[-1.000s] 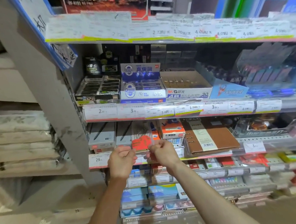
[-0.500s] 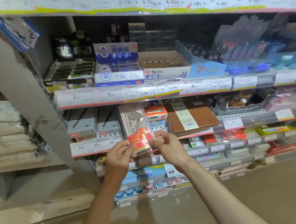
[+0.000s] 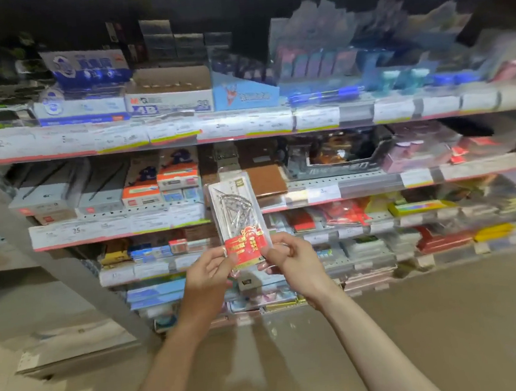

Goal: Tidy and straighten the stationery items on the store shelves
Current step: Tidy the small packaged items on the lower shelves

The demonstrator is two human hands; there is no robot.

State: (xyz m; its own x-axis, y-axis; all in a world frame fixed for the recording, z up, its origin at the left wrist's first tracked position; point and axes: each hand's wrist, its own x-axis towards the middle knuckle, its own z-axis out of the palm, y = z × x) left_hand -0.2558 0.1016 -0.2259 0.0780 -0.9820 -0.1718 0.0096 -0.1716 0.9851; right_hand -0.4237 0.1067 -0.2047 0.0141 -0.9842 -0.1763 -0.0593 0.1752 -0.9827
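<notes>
Packet (image 3: 240, 225) of clear plastic drawing tools, with a red label at its lower end, stands upright in the air in front of the shelves (image 3: 243, 124), off any shelf. We pinch it at the bottom from both sides: our left hand (image 3: 209, 274) has its fingers (image 3: 224, 255) curled onto the left edge of the red label, and our right hand (image 3: 291, 260) has its fingers clamped on the right edge.

Behind the packet's top lies a brown notebook (image 3: 267, 178) on the middle shelf; to the left of that sit orange-and-white boxes (image 3: 161, 185) and grey boxes (image 3: 71, 197), in fairly even rows. Above them stands an open carton marked 4B (image 3: 172, 99) beside blue boxes (image 3: 82, 86).

We judge the task to be midway: this packet has yet to be set back in a place, and the lower shelves to the right look jumbled, though blur hides much detail there.
</notes>
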